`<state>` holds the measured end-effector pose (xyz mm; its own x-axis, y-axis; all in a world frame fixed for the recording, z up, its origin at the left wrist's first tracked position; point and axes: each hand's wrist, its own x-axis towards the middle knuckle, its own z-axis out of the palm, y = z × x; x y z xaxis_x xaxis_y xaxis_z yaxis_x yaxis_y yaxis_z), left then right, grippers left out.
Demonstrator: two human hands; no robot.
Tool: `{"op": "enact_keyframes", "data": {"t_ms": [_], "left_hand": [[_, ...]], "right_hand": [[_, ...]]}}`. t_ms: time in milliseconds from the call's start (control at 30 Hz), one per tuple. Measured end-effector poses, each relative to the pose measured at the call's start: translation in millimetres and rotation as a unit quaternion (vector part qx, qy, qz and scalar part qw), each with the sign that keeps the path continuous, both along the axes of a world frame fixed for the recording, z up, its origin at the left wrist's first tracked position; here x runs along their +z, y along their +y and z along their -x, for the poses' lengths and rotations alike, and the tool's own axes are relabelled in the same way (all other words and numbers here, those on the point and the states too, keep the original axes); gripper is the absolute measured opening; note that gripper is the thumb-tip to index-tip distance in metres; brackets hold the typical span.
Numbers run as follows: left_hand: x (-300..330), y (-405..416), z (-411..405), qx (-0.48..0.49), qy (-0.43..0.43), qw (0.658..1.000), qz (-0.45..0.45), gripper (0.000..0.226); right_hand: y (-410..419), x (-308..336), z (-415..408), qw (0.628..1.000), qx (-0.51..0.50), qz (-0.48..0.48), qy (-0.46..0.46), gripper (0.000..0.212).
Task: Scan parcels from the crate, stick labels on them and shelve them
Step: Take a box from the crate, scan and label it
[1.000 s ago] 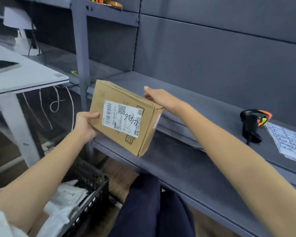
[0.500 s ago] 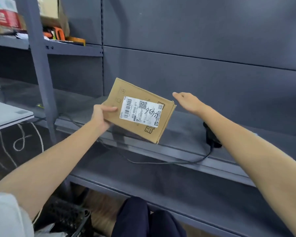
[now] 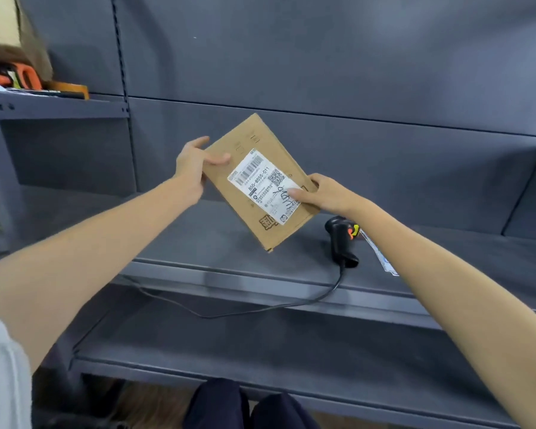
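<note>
Flat cardboard parcel [image 3: 260, 181] tilted above grey metal shelf [image 3: 229, 243]: left hand [image 3: 192, 168] grip pinches top-left edge, right hand [image 3: 325, 193] grip pinches right edge, thumb on white label [image 3: 265, 185].

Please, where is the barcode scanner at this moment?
In the head view the barcode scanner lies on the grey shelf, right of centre, just below the cardboard parcel and beside the label sheet under the right forearm.

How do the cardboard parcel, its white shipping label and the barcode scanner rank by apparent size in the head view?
1. Cardboard parcel, clearly the largest.
2. White shipping label, covering part of the parcel's face.
3. Barcode scanner; it looks close to the label in size, and it sits farther back on the shelf, so this order is unsure.
</note>
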<state>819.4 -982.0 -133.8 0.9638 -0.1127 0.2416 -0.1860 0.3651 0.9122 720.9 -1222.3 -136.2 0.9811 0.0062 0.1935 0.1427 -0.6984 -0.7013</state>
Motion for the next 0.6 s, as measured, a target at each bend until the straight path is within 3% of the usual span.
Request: {"op": "enact_keyframes", "data": {"t_ms": [100, 167, 333, 433, 600], "left_hand": [[6, -15, 3, 0.05, -0.006, 0.999, 0.018, 0.087], [-4, -27, 6, 0.076, 0.002, 0.997, -0.006, 0.095], [-54, -59, 28, 0.029, -0.053, 0.995, -0.083, 0.054], [-73, -68, 30, 0.016, -0.079, 0.991, -0.109, 0.05], [-92, -77, 24, 0.028, -0.108, 0.983, -0.143, 0.049]], "right_hand": [[-4, -16, -11, 0.995, -0.028, -0.087, -0.029, 0.049], [-3, -30, -15, 0.987, -0.046, -0.147, -0.042, 0.056], [8, -63, -22, 0.963, -0.105, -0.242, -0.057, 0.064], [11, -77, -20, 0.965, -0.108, -0.238, -0.027, 0.059], [-6, -81, -21, 0.98, -0.135, -0.147, 0.015, 0.053]]}}
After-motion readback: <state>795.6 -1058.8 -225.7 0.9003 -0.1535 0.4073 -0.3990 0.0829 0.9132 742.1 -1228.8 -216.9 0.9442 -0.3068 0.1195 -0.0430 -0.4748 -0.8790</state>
